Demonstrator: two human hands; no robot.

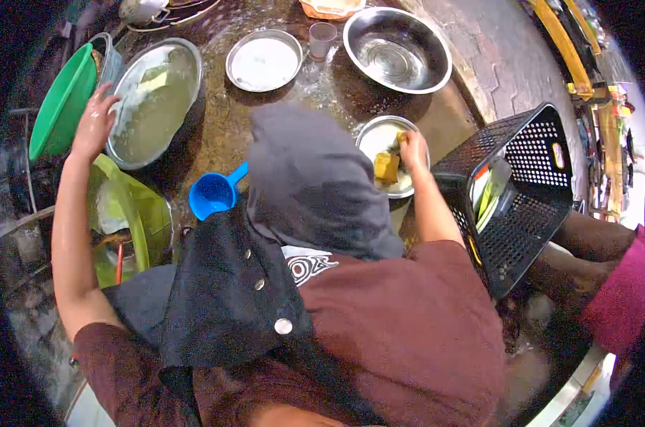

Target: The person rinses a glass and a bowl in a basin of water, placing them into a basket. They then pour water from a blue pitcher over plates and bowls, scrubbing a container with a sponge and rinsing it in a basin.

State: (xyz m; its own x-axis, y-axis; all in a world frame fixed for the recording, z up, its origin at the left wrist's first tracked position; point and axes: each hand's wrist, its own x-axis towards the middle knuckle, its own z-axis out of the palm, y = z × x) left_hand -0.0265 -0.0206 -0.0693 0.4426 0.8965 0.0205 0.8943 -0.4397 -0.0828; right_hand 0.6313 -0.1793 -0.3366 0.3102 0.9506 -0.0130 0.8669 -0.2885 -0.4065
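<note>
My right hand (pixel 413 151) reaches into a small metal bowl (pixel 363 135) of whitish liquid, its fingers closed on a yellow sponge (pixel 403 137). Just beside the fingertips, a yellow block (pixel 387 168) lies in the same bowl. On the other side, my left hand (pixel 97 122) is raised, wet and with fingers apart. It is between a green plastic basin (pixel 62 107) and the rim of a big metal tub (pixel 197 62) of cloudy water. A pale piece shows in that tub's water.
A blue dipper (pixel 213 193) lies near a lime-green bucket (pixel 151 220). Farther off are a round metal pan (pixel 264 64), a clear cup (pixel 322 40) and a large steel basin (pixel 397 53). A black perforated crate (pixel 525 203) stands at right, near another person's magenta clothing (pixel 625 299).
</note>
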